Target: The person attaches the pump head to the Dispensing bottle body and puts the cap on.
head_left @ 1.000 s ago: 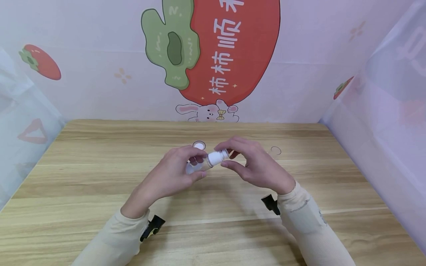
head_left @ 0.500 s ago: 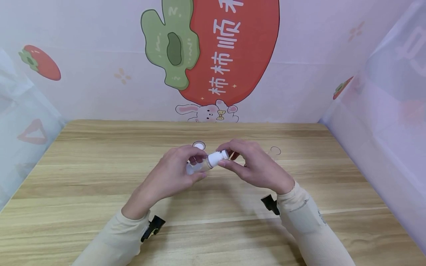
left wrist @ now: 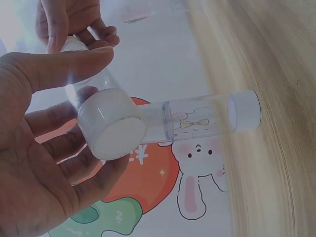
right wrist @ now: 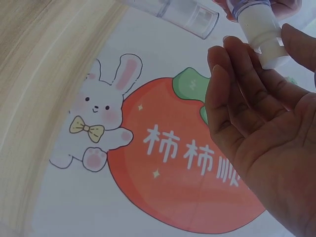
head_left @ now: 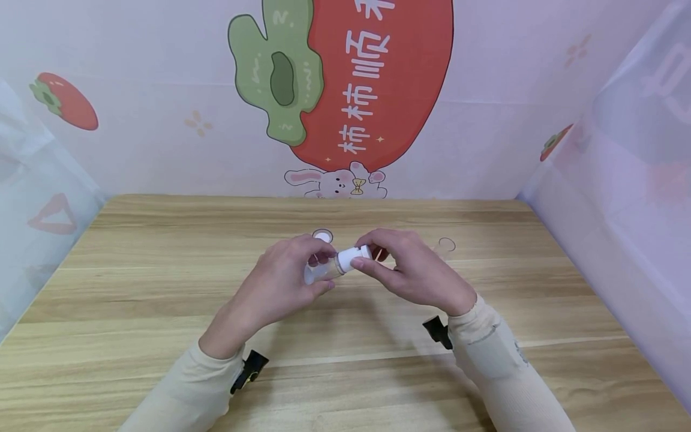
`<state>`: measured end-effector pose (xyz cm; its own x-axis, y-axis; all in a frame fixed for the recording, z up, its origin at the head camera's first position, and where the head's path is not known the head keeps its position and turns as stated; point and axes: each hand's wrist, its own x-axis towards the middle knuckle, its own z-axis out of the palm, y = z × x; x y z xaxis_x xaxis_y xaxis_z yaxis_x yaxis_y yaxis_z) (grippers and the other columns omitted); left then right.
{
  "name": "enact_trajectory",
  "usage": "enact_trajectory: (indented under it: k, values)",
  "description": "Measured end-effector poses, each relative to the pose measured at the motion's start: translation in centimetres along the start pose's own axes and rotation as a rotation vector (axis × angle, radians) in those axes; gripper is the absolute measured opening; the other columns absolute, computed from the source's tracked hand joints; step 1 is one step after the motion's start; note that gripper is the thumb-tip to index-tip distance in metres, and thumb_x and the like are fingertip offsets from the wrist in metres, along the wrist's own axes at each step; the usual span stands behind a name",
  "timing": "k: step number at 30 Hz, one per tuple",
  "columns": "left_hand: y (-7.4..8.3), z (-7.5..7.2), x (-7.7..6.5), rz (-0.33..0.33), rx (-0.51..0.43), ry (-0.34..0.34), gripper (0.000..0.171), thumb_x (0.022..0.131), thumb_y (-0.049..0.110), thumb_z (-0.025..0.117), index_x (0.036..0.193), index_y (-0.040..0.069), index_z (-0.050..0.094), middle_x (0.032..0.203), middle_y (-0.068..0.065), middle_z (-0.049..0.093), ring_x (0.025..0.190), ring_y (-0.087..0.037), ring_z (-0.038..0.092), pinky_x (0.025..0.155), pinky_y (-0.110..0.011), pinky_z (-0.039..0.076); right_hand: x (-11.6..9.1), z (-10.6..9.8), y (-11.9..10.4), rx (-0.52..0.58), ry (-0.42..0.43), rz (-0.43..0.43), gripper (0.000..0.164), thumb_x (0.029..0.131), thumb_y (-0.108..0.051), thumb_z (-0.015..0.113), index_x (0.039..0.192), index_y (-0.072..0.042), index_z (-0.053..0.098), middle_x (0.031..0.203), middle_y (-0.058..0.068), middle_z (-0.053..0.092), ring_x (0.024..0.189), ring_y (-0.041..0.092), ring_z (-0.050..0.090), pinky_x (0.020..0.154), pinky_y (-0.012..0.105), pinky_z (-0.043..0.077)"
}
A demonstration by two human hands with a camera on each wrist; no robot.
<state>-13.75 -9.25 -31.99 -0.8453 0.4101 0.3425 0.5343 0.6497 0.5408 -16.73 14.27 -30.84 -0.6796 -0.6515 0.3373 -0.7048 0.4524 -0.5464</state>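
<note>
The left hand (head_left: 283, 273) of the person has its fingers curled round a small bottle (head_left: 325, 271), with the thumb on the opposite side; the opening between thumb and fingers is only as wide as the clear body. This bottle is in the air above the wooden table (head_left: 324, 396), leaning between the two hands. Its thick white base (left wrist: 112, 123) sits by the left palm, and its white top (head_left: 348, 259) comes out past the left fingertips, toward the right hand (head_left: 418, 270).

The right hand pinches the end of this white top: the thumb presses the side nearer to the person, and the forefinger meets the other side. The gap between them is narrow, as the top fills it. The other right fingers are bent, and whether they also touch the bottle I cannot tell.

Just beyond the left fingers, a second clear bottle (left wrist: 197, 118) stands upright on the table, on a white base. Farther to the right, behind the right knuckles, a thin transparent ring (head_left: 447, 244) is seen on the table; its full shape is too faint to tell. Beyond all the fingers rises a printed sheet (head_left: 162, 162) with a big red fruit (head_left: 388, 90) and a white rabbit (head_left: 340, 183).
</note>
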Motion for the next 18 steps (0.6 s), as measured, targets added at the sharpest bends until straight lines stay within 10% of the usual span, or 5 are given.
enact_trajectory:
  k: [18]
  values:
    - [-0.34, -0.27, 0.06, -0.017, -0.070, -0.043, 0.036, 0.075, 0.008, 0.090, 0.107, 0.007, 0.074, 0.093, 0.001, 0.068, 0.086, -0.021, 0.064, 0.076, -0.035, 0.053, -0.18, -0.37, 0.07, 0.011, 0.031, -0.084, 0.036, 0.089, -0.019, 0.080, 0.122, -0.011, 0.066, 0.108, -0.010, 0.067, 0.093, 0.010, 0.063, 0.084, 0.030, 0.053]
